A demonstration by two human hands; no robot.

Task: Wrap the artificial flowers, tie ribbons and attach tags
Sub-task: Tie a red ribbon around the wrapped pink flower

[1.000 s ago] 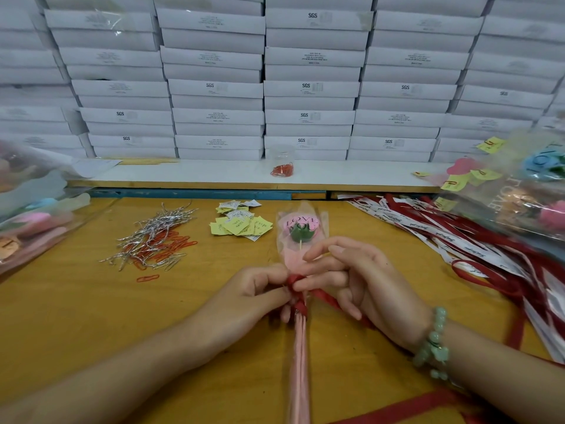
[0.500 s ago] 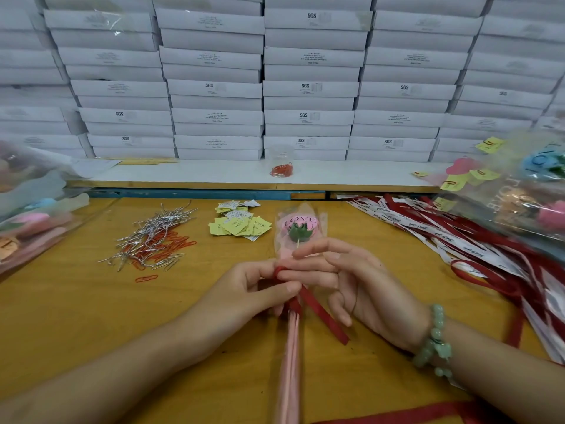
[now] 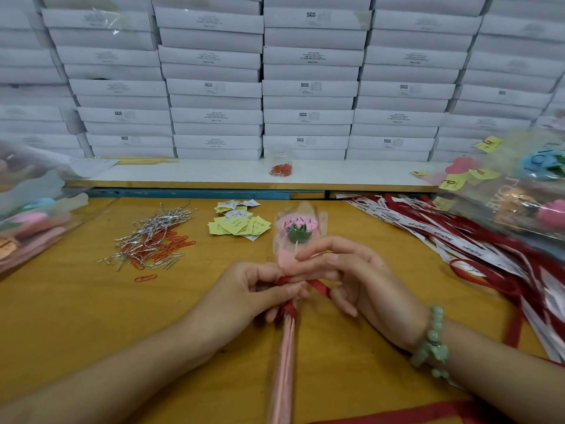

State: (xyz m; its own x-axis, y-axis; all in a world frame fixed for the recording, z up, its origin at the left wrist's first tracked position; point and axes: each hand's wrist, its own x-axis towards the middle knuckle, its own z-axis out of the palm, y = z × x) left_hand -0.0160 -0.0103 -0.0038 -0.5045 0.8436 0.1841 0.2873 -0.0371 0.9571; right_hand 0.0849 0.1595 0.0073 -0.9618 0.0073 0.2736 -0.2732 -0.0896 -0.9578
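Wrapped flower (image 3: 298,231) lay on the counter (image 3: 76,301), stem toward the person. Left hand (image 3: 256,289) grip pinched the red ribbon (image 3: 319,286) at the wrap's neck. Right hand (image 3: 360,280) fingers lay on the same ribbon; its grip could not be determined. Risk: slack at either grip would likely loosen the unfinished tie and let the wrap open.

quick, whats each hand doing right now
left hand: pinching the red ribbon on the wrapped flower stem
right hand: fingers on the same ribbon, grip cannot be told
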